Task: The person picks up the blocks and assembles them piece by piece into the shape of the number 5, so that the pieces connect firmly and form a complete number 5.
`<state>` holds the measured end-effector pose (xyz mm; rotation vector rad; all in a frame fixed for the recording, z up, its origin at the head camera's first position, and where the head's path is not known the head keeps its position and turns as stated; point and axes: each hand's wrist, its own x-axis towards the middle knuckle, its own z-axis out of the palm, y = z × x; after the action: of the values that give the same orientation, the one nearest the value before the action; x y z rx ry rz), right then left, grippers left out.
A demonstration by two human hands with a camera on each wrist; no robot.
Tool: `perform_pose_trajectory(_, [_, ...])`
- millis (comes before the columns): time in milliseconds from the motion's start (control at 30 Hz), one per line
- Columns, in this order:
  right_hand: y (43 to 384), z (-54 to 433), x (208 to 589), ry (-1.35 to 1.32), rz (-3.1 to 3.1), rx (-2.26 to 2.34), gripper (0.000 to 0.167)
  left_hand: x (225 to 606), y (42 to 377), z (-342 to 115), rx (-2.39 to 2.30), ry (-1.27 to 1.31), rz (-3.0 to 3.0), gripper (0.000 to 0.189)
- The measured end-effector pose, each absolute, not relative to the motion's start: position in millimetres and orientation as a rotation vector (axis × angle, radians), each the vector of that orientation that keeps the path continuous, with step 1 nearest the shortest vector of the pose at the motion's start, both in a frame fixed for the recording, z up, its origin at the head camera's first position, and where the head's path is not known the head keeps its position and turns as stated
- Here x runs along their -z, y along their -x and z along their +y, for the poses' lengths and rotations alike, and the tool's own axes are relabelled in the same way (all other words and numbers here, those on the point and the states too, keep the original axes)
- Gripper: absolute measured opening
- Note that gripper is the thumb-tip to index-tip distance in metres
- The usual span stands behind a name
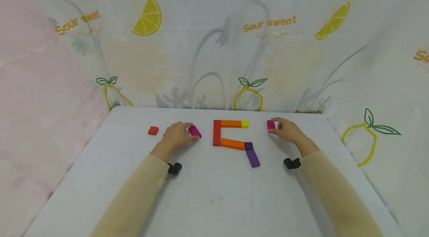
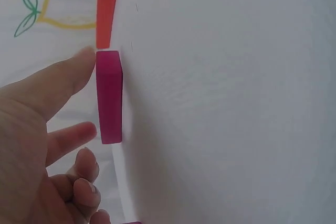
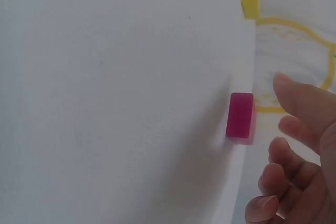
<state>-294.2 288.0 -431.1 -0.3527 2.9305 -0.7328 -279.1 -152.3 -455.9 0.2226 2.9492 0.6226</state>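
Observation:
My left hand (image 1: pixel 177 134) spans a magenta block (image 1: pixel 194 131), which lies slanted on the white table. In the left wrist view, the thumb and a finger reach the edge of this magenta block (image 2: pixel 110 100) near its two ends; neither wraps round it. Over at the right, my right hand (image 1: pixel 286 130) is at another magenta block (image 1: pixel 270 126). The right wrist view has a gap between its loosely bent fingers (image 3: pixel 291 158) and that magenta block (image 3: pixel 240 115).
Between the hands, a red block (image 1: pixel 216 133) joins two orange blocks (image 1: pixel 231 124), with a yellow block (image 1: pixel 245 124) at one end. Two purple blocks (image 1: pixel 253 158) continue from the lower orange one. A small red block (image 1: pixel 153 130) lies left. Behind is a lemon-print cloth (image 1: pixel 207 43).

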Motion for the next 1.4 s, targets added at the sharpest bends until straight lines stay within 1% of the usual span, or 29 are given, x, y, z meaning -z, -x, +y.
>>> perform_pose_trajectory(167, [298.8,289.2,430.4,0.327,2.841,0.728,0.066,457.0,280.0,-151.7,-0.612,-0.205,2.937,0.076])
perform_pose_trajectory(333, [305.9,293.0,433.0,0.265,2.752,0.708,0.077,456.8,280.1,-150.9,-0.618,-0.179,2.931,0.074])
perform_pose_trajectory(433, [309.5,294.6,434.9,0.255,2.725,0.701,0.079,455.9,279.7,-150.6,-0.615,-0.158,2.927,0.073])
perform_pose_trajectory(667, [310.7,294.9,436.8,0.264,2.738,0.716,0.074,453.4,277.0,-150.2,-0.630,-0.135,2.914,0.072])
perform_pose_trajectory(1000, [305.4,293.9,441.3,0.236,2.793,0.694,0.069,449.4,272.0,-150.7,-0.550,-0.245,2.948,0.072])
perform_pose_trajectory(1400, [283.0,292.0,437.3,0.240,2.796,0.735,0.070,452.2,257.7,-147.7,-0.637,-0.246,2.907,0.071])
